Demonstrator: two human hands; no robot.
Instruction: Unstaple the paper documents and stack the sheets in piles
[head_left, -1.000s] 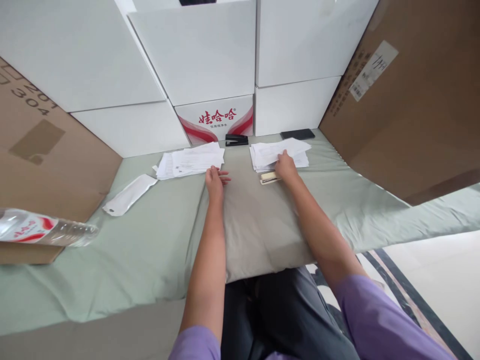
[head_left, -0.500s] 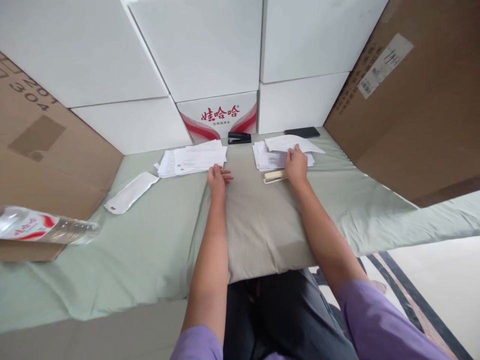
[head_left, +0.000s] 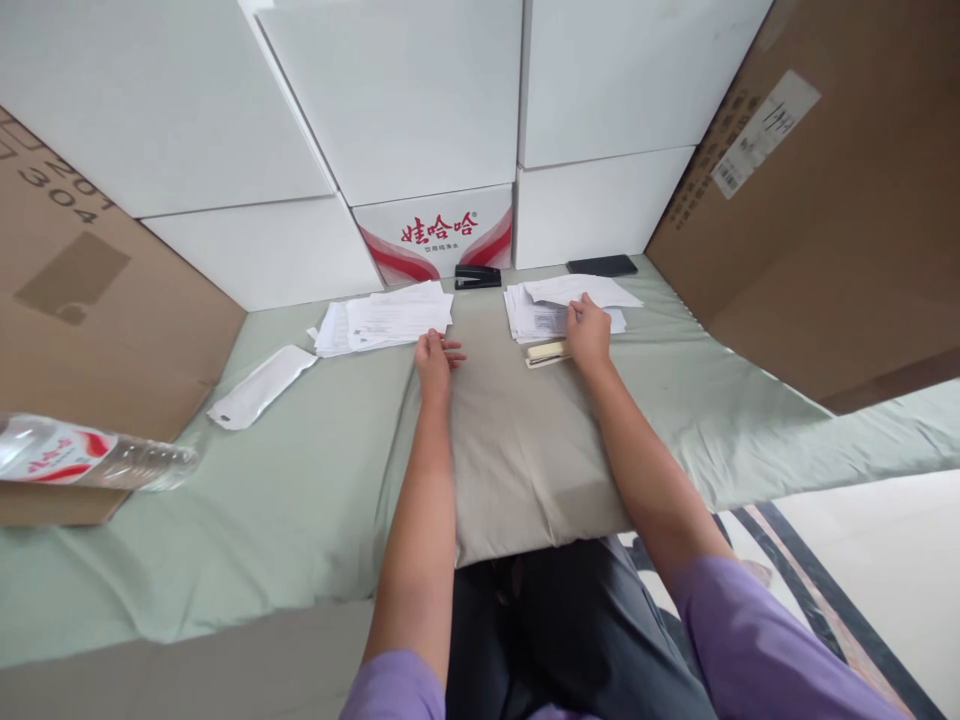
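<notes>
A pile of printed papers (head_left: pixel 397 315) lies on the left, its sheets loosely overlapped. My left hand (head_left: pixel 433 362) rests at that pile's near right corner, some fingers stretched out and apart. On the right is a second pile of papers (head_left: pixel 531 320). My right hand (head_left: pixel 589 335) pinches the near edge of its top sheet of paper (head_left: pixel 581 289), which is lifted and slightly curved over the rest. Partly hidden by this hand, a cream stapler (head_left: pixel 546 353) lies just in front of the right pile. A black stapler (head_left: pixel 478 277) sits at the back between both piles.
A black phone (head_left: pixel 603 266) lies behind the right pile. White cartons (head_left: pixel 435 100) form a wall at the back. Brown cardboard boxes (head_left: pixel 817 220) flank both sides. A white packet (head_left: pixel 262 387) and a clear plastic bottle (head_left: pixel 97 452) are on the left, over the green cloth (head_left: pixel 300 520).
My right hand and the lifted sheet have shifted very slightly left, with the sheet settling a little lower over its pile. My left hand stays in place.
</notes>
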